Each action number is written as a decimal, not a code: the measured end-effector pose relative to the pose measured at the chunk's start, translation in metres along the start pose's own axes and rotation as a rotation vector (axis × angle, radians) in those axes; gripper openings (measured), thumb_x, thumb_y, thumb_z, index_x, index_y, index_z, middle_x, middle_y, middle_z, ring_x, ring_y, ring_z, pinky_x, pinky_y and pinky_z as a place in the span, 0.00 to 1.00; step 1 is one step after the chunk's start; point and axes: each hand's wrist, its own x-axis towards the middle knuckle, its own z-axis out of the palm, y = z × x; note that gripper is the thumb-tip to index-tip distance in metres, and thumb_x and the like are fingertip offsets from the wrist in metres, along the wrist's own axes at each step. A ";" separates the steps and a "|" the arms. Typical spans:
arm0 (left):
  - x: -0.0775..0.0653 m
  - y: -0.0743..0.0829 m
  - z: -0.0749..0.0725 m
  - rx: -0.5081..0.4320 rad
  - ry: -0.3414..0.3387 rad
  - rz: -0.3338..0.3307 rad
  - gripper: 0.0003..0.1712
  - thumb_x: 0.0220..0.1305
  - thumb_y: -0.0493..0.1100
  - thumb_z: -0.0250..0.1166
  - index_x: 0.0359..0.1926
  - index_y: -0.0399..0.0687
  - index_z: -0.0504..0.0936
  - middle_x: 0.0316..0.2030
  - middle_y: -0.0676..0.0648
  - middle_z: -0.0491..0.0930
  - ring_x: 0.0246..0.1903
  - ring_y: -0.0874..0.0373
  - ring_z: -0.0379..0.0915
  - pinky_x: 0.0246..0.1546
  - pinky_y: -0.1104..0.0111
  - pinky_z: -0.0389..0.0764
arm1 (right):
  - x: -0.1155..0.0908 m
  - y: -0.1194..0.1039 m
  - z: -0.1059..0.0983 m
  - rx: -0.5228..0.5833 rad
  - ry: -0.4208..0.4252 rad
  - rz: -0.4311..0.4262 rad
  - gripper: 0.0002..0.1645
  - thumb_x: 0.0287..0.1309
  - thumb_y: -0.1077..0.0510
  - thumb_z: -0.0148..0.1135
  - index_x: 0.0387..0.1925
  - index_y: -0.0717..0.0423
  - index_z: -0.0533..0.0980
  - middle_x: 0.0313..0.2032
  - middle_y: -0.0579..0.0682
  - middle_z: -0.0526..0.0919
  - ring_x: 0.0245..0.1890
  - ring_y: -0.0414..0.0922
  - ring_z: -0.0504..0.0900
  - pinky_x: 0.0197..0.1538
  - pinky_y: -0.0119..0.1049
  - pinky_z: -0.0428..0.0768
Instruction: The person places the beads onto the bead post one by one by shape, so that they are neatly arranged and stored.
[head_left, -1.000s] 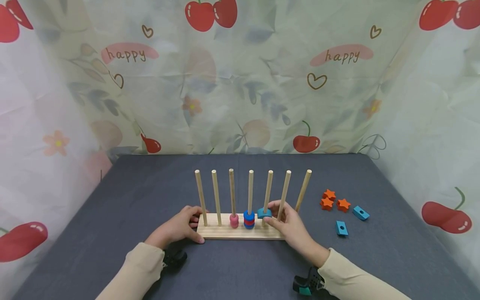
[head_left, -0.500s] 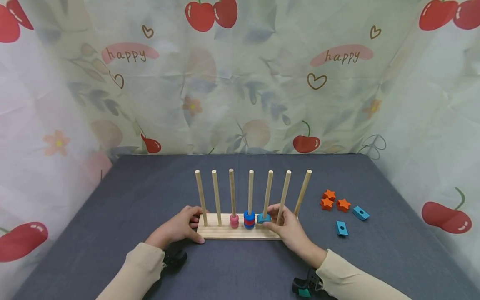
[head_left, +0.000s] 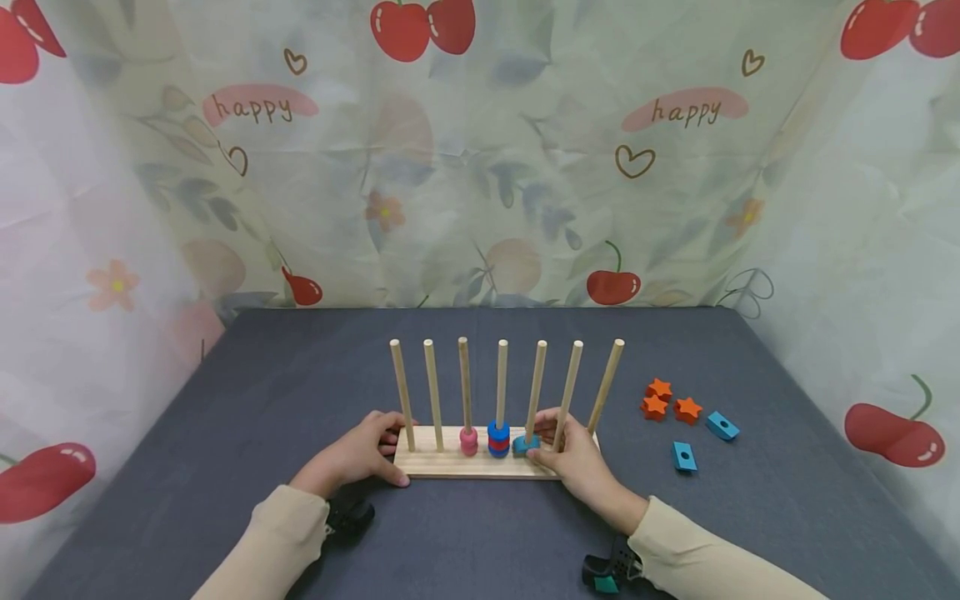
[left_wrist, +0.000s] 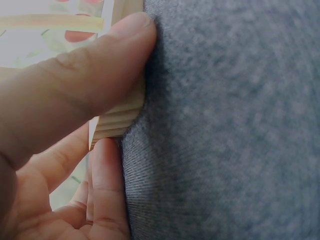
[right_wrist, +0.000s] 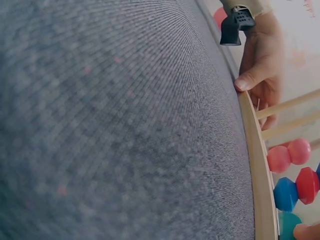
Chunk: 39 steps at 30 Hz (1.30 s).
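A wooden peg board (head_left: 480,469) with several upright pegs lies on the dark cloth. My left hand (head_left: 367,450) grips its left end; in the left wrist view the thumb (left_wrist: 122,45) lies along one edge and a fingertip touches the end face. With my right hand (head_left: 585,458) I pinch a light-blue block (head_left: 522,447) low on the third peg from the right. In the right wrist view a fingertip (right_wrist: 307,232) touches this block; most of that hand is out of view. Pink beads (head_left: 468,442) and stacked blue and red beads (head_left: 498,439) sit on neighbouring pegs.
Several orange stars (head_left: 655,407) lie on the cloth right of the board. Two light-blue blocks with holes, one nearer (head_left: 683,457) and one farther right (head_left: 722,426), lie beside them. A printed curtain (head_left: 480,167) hangs behind the table.
The light-blue block has come down its peg to the base, with my right hand moving slightly lower and left. The left hand has stayed in place.
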 end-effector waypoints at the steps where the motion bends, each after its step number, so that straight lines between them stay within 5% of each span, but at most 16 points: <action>1: 0.000 0.000 0.000 -0.001 -0.001 0.000 0.42 0.36 0.35 0.82 0.57 0.47 0.75 0.51 0.41 0.65 0.53 0.48 0.67 0.57 0.55 0.75 | 0.000 0.000 0.000 0.002 0.002 0.002 0.22 0.46 0.77 0.67 0.44 0.66 0.73 0.42 0.59 0.81 0.46 0.52 0.80 0.55 0.50 0.78; 26: -0.003 0.002 0.000 0.013 0.000 -0.007 0.43 0.36 0.35 0.82 0.58 0.44 0.74 0.50 0.42 0.66 0.52 0.50 0.69 0.56 0.55 0.75 | 0.001 0.002 0.002 -0.024 0.003 0.001 0.23 0.45 0.76 0.69 0.44 0.65 0.73 0.41 0.56 0.80 0.44 0.50 0.79 0.54 0.47 0.79; 39: -0.001 0.001 -0.001 -0.014 -0.009 0.010 0.43 0.36 0.34 0.81 0.58 0.45 0.74 0.51 0.41 0.65 0.54 0.47 0.67 0.57 0.55 0.75 | -0.024 -0.016 -0.024 -0.185 -0.147 0.073 0.45 0.49 0.63 0.73 0.67 0.64 0.62 0.60 0.60 0.74 0.63 0.58 0.71 0.66 0.54 0.67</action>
